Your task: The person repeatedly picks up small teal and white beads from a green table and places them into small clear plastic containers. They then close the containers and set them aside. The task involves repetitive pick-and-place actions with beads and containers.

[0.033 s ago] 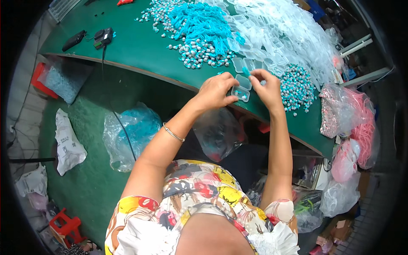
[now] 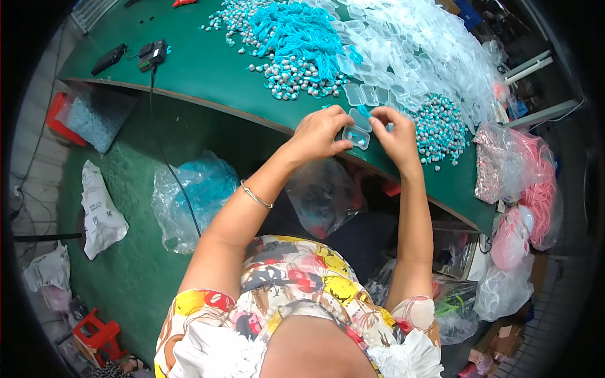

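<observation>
At the near edge of the green table (image 2: 201, 69), the worker's left hand (image 2: 320, 133) is closed around the side of a clear hinged case (image 2: 357, 139), its lid swung open. Small turquoise pieces already lie inside the lower half. The right hand (image 2: 394, 131) pinches a turquoise bundle (image 2: 364, 111), probably coiled cord, over the lid half; it doesn't look settled inside yet. So I'd judge this case partly filled. Plenty remains: a heap of turquoise cords (image 2: 293, 31), a loose pile of turquoise-and-grey plugs (image 2: 441, 126) to the right, and a great spread of clear cases (image 2: 416, 50) beyond.
</observation>
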`<state>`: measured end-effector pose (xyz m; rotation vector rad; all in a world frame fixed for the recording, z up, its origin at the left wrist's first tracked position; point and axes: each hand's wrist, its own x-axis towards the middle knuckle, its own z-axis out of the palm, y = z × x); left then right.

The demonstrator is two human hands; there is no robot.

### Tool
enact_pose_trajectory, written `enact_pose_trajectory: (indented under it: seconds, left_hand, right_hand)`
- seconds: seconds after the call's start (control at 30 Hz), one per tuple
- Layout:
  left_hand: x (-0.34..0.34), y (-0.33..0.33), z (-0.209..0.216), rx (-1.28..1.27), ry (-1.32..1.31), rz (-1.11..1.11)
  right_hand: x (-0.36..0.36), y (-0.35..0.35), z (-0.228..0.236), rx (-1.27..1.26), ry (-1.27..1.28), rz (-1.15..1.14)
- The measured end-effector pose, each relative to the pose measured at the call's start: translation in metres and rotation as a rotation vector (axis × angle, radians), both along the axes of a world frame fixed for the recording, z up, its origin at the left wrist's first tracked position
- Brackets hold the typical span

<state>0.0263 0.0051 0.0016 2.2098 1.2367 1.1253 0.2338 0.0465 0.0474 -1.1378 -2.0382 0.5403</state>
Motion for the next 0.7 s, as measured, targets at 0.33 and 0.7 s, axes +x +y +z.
enact_pose_trajectory:
  seconds: [0.33,0.7]
  left_hand:
    - [0.002,0.003,0.002,-0.046,0.012,-0.003]
    - [0.002,0.003,0.005,-0.082,0.017,-0.023]
  right_hand:
    - [0.006,-0.03,-0.017,0.392,-0.256,0.016]
    - [0.01,-0.023,-0.022,0.317,-0.159,0.089]
